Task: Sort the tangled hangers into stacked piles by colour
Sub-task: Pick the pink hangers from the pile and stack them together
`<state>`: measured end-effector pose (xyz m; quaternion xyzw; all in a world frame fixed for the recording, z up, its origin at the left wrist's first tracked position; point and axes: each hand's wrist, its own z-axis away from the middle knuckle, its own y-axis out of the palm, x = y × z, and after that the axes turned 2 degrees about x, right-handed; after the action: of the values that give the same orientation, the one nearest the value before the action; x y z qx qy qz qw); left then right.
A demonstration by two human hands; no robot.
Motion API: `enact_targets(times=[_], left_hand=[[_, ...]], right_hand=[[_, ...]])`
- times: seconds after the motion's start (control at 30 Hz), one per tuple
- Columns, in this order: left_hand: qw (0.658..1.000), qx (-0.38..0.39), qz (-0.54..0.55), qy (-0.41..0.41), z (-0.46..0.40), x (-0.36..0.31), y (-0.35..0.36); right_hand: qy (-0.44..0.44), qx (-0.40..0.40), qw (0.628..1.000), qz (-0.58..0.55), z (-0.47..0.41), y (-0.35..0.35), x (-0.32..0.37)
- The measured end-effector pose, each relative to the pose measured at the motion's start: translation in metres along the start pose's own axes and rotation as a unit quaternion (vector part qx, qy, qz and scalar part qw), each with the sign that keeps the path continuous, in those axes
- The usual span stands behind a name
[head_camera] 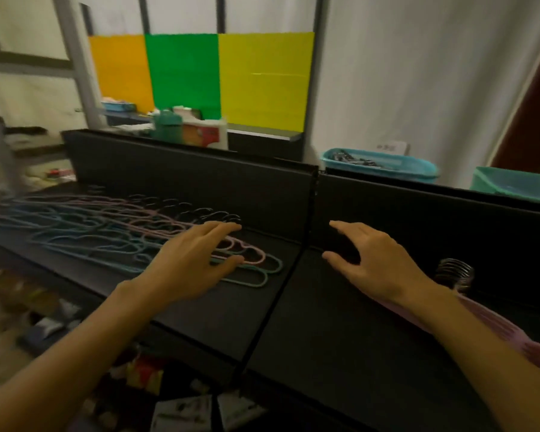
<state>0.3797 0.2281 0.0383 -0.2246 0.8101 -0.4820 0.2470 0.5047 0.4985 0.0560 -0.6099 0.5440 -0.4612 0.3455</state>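
Behind, coloured panels [200,73] back the black table [340,322].

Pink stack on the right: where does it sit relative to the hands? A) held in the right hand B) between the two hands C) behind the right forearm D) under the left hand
C: the pink stack shows past the right forearm, while the right hand hovers open, holding nothing.

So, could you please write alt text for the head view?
Left hand rests open on tangled pink and blue hangers on a black table; right hand hovers open beside a pink stack.
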Motion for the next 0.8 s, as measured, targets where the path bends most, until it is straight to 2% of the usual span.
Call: enact_targets(times=[0.17,0.3,0.57,0.8], left_hand=[[0.998,-0.039,-0.034,-0.038,0.035,0.057,-0.039],[0.997,-0.039,-0.040,-0.055,0.053,0.107,-0.068],[0.997,-0.048,-0.040,-0.055,0.092,0.225,-0.122],[0.997,-0.035,-0.031,-0.065,0.119,0.308,-0.140]], right_hand=[[-0.054,0.007,0.999,-0.001,-0.036,0.020,0.066],[-0.070,0.009,0.997,-0.007,-0.065,0.037,0.122],[-0.073,-0.003,0.997,-0.035,-0.114,0.079,0.237],[-0.053,0.000,0.998,-0.046,-0.150,0.112,0.301]])
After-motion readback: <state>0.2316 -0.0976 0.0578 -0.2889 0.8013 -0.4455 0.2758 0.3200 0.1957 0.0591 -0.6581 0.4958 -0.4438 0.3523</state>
